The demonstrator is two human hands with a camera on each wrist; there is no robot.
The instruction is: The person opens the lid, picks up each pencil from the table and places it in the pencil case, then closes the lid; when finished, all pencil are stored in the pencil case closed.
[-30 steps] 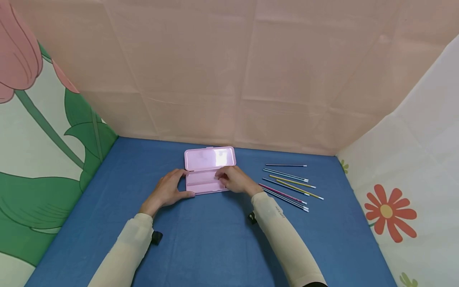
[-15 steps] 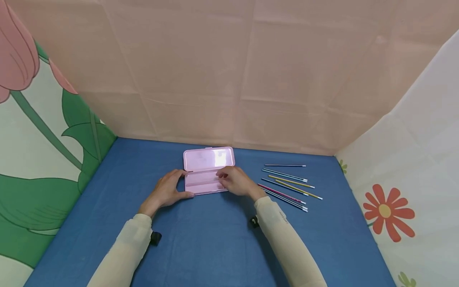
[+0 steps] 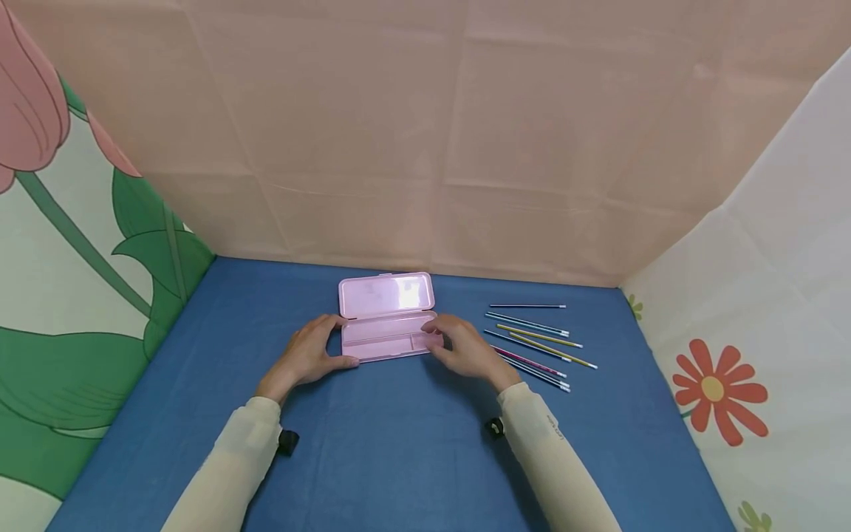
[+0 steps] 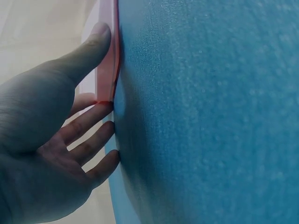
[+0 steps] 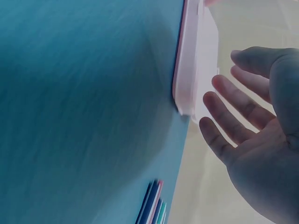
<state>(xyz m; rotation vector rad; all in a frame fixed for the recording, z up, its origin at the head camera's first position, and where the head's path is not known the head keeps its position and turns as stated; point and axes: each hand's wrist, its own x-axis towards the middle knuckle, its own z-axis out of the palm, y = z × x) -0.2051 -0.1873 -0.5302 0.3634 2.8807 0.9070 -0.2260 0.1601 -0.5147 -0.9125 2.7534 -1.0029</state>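
Note:
A pink pencil case (image 3: 379, 347) lies on the blue table with its lid (image 3: 372, 297) raised at the back. Inside I see a long tray with a small divided compartment near the right end. My left hand (image 3: 307, 353) holds the case's left end, thumb at the front edge and fingers at the back corner. In the left wrist view the thumb (image 4: 88, 51) lies against the pink side. Over the right end hovers my right hand (image 3: 468, 351), fingers loosely spread and holding nothing. The right wrist view shows those fingers (image 5: 229, 116) apart from the case.
Several pencils (image 3: 532, 340) in blue, yellow and magenta lie fanned out right of the case, partly behind the right hand. A beige cloth wall (image 3: 425, 148) rises at the back edge. Printed floral cloths (image 3: 718, 391) stand at both sides.
My right hand has moved from inside the case toward its right end and its fingers have spread, uncovering the small compartment. The left hand and the case stay in place.

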